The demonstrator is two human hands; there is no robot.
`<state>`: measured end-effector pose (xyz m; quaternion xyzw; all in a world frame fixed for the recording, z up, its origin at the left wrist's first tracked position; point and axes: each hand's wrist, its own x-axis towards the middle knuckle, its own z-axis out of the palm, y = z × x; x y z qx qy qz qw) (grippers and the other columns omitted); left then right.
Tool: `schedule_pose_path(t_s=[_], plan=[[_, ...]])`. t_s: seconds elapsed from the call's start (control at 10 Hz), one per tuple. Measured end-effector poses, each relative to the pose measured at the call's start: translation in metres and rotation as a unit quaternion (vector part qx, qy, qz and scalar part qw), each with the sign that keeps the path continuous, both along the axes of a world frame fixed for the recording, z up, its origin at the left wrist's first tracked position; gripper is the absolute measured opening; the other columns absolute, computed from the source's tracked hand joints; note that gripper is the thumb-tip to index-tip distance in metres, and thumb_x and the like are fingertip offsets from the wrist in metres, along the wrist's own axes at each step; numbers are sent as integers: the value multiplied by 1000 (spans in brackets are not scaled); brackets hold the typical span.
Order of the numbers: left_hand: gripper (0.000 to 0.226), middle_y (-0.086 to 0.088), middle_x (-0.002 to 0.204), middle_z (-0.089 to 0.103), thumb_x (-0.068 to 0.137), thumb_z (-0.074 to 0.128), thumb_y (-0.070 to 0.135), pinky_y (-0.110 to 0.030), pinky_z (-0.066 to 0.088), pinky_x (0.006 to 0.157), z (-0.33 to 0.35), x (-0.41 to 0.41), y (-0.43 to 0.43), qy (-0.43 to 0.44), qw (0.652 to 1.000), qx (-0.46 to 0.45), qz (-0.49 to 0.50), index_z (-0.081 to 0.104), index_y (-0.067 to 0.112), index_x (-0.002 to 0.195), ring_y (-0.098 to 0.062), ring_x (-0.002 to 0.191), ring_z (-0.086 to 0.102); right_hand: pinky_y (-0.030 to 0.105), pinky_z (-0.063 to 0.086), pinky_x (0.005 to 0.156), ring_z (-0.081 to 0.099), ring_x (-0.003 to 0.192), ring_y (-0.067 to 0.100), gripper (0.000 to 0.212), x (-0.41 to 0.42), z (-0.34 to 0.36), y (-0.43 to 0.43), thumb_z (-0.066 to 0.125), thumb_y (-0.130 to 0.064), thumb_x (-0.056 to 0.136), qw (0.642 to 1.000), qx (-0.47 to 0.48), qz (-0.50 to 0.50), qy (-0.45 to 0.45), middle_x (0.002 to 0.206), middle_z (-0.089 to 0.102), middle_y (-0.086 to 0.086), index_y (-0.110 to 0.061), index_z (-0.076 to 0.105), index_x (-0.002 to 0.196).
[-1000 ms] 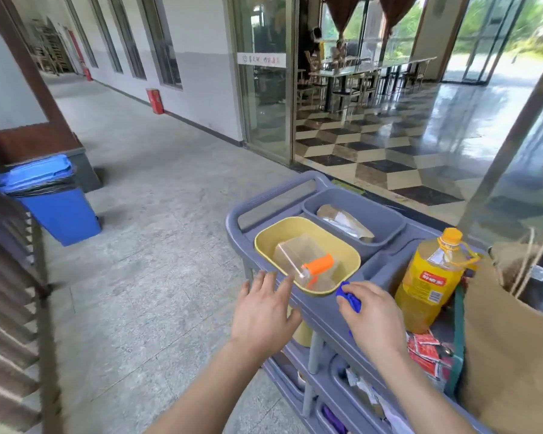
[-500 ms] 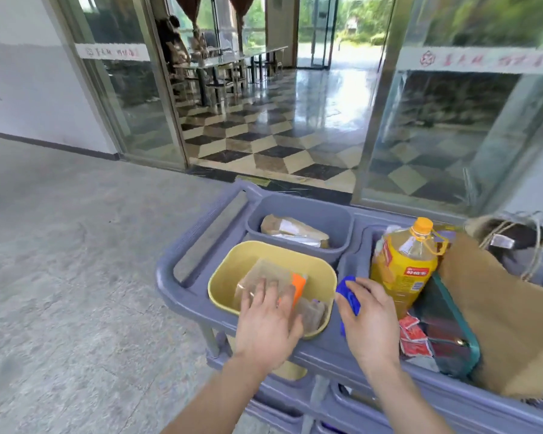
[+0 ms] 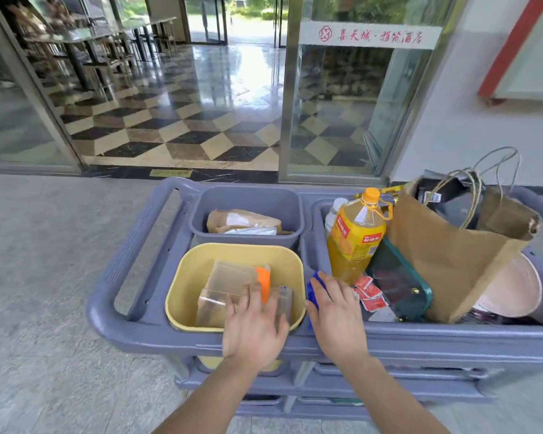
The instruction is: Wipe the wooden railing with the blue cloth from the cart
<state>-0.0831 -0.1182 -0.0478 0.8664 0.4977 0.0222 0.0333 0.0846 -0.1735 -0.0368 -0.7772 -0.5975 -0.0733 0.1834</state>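
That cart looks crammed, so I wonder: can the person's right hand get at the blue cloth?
Yes, it seems so. The right hand lies on the blue cloth, fingers curled over it, in the gap between the yellow tub and the orange-capped bottle. Nothing covers it.

The single camera rides on my head, a wide-angle lens looking forward and down. It sits close above the grey cart (image 3: 420,339), whose top tray fills the lower half of the view from near side to far. My forearms enter from the bottom edge, so my left hand (image 3: 254,327) and my right hand (image 3: 336,314), its fingers on the blue cloth (image 3: 313,288), lie nearest the lens. Past the cart the view faces glass doors (image 3: 342,104) and a chequered floor (image 3: 170,126), well off. Straight lines bow toward the edges.
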Motion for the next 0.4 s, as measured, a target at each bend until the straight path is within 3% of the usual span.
schedule_pose_path(t_s=[0.2,0.4], plan=[[62,-13,158,34,94,24,53,-62,28,117,1,0,0,1,1000,-11,2,38,30,149,-35,148,30,49,36,108,40,129,33,50,-2,11,-5,52,-46,92,998,-16,-9,54,145,46,2,-17,52,133],[58,-12,155,39,97,38,52,-60,32,116,7,1,-1,-8,1000,1,-1,38,26,149,-34,146,33,39,35,108,41,125,22,50,19,27,-24,42,-52,92,993,38,2,112,137,50,-3,-21,51,131]])
